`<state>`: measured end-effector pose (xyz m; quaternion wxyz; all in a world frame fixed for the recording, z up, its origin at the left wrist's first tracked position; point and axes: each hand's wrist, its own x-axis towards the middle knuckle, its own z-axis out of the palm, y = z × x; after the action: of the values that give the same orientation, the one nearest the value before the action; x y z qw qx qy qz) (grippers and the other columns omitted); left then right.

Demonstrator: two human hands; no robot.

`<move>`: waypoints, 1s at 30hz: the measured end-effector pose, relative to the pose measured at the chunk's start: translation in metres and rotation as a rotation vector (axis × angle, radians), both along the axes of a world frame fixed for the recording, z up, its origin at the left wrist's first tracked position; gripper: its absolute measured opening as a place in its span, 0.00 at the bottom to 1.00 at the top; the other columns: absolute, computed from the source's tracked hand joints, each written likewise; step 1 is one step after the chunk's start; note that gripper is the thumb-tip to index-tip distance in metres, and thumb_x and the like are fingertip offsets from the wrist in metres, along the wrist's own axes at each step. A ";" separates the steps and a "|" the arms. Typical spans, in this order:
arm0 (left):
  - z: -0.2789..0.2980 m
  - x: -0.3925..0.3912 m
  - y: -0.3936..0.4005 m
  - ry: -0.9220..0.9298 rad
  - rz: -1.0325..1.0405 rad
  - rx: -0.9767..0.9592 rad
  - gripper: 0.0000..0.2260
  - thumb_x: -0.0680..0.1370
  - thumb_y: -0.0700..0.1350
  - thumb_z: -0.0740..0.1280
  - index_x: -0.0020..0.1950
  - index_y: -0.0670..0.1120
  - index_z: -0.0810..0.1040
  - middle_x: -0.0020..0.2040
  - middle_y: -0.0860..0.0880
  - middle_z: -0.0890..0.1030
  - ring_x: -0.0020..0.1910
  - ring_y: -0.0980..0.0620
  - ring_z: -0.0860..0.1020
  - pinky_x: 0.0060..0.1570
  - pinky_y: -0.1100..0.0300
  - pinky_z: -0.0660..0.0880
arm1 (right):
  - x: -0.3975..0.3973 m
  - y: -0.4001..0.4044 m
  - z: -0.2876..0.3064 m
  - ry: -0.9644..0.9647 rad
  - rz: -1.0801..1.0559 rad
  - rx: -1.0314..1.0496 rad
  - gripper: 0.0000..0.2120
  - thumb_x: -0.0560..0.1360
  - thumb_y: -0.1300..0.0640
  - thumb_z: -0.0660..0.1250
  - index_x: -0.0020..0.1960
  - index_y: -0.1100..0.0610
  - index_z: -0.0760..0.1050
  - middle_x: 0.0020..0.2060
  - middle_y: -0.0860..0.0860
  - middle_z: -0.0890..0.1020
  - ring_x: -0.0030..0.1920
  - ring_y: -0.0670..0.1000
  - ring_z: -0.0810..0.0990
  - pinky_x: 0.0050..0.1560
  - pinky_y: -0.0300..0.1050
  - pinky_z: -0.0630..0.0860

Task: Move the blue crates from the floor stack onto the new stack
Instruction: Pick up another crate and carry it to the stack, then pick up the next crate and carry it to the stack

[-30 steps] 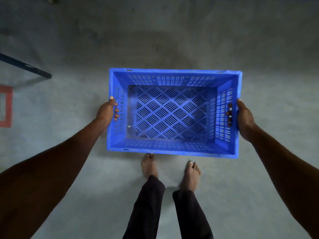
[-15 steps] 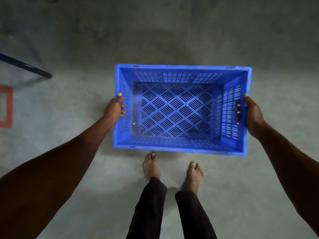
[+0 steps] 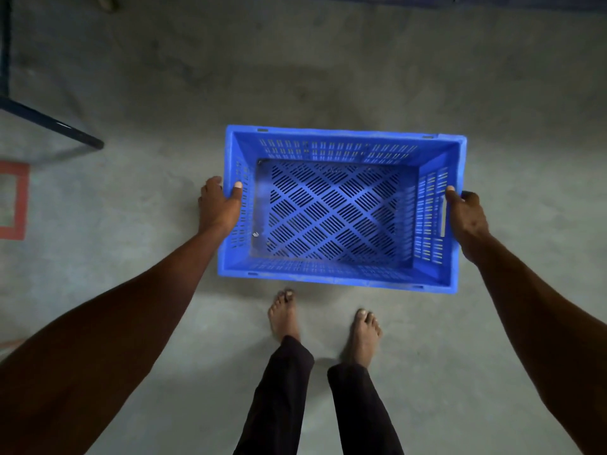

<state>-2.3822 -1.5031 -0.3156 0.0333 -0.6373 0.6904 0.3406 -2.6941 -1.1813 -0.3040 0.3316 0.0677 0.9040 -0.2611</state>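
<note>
Over the floor [image 3: 328, 77], just ahead of two bare feet [image 3: 285, 318], sits a blue crate [image 3: 338, 270] — open side up, empty. Left hand [image 3: 218, 208] grasps its left rim, thumb hooked inside; right hand [image 3: 468, 216] grasps the right rim likewise. Dark metal bar [image 3: 49, 124] and red square marking [image 3: 14, 200] lie well to the left.

Plastic crate [image 3: 338, 205] – perforated, matt concrete floor [image 3: 328, 60]

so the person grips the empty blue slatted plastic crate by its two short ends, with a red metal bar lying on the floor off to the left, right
Not quite: the head view shows the metal bar is dark blue, not red. The rest holds: left hand and right hand grip the short ends of the empty blue slatted plastic crate.
</note>
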 end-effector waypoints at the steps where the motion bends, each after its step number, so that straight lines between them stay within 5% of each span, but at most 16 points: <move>1: 0.012 -0.001 0.005 0.011 -0.040 -0.040 0.24 0.81 0.53 0.65 0.72 0.41 0.70 0.69 0.37 0.73 0.68 0.37 0.72 0.68 0.48 0.68 | 0.004 -0.001 0.012 0.031 0.049 0.026 0.31 0.79 0.36 0.58 0.73 0.56 0.67 0.69 0.60 0.74 0.68 0.64 0.72 0.69 0.58 0.68; 8: 0.168 0.013 0.049 0.071 -0.398 -0.409 0.27 0.80 0.51 0.66 0.76 0.43 0.68 0.76 0.40 0.68 0.74 0.39 0.68 0.72 0.46 0.64 | 0.059 -0.010 0.161 0.329 0.310 0.063 0.32 0.80 0.44 0.63 0.79 0.54 0.60 0.76 0.59 0.65 0.76 0.62 0.61 0.74 0.61 0.57; 14: 0.356 0.045 0.106 0.110 -0.371 -0.504 0.29 0.80 0.56 0.63 0.77 0.42 0.68 0.77 0.41 0.69 0.73 0.38 0.69 0.71 0.44 0.66 | 0.129 -0.025 0.341 0.462 0.473 -0.123 0.34 0.78 0.37 0.57 0.80 0.49 0.58 0.80 0.55 0.60 0.79 0.62 0.54 0.75 0.61 0.51; 22: 0.542 0.132 0.157 0.271 -0.033 -0.591 0.26 0.80 0.51 0.68 0.76 0.44 0.69 0.77 0.42 0.67 0.76 0.41 0.66 0.74 0.46 0.63 | 0.208 -0.016 0.523 0.501 0.644 -0.485 0.30 0.81 0.46 0.63 0.80 0.50 0.58 0.80 0.55 0.59 0.80 0.56 0.54 0.78 0.56 0.53; 26: 0.583 0.201 0.205 0.261 0.166 -0.688 0.24 0.81 0.54 0.65 0.75 0.47 0.71 0.78 0.45 0.67 0.76 0.43 0.65 0.73 0.46 0.63 | 0.258 -0.015 0.567 0.467 0.803 -0.618 0.31 0.80 0.42 0.60 0.80 0.49 0.58 0.80 0.52 0.57 0.80 0.52 0.53 0.78 0.56 0.55; 30: 0.598 0.277 0.264 0.199 0.373 -0.750 0.24 0.81 0.58 0.61 0.73 0.49 0.73 0.78 0.46 0.66 0.77 0.43 0.63 0.74 0.45 0.63 | 0.320 -0.021 0.587 0.452 1.137 -0.690 0.31 0.79 0.50 0.65 0.79 0.54 0.61 0.78 0.58 0.61 0.79 0.58 0.57 0.76 0.59 0.59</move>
<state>-2.1049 -1.2389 0.2820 -0.3297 -0.6833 0.6392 0.1258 -2.3739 -1.2018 0.2830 0.2233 -0.5805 0.7115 -0.3270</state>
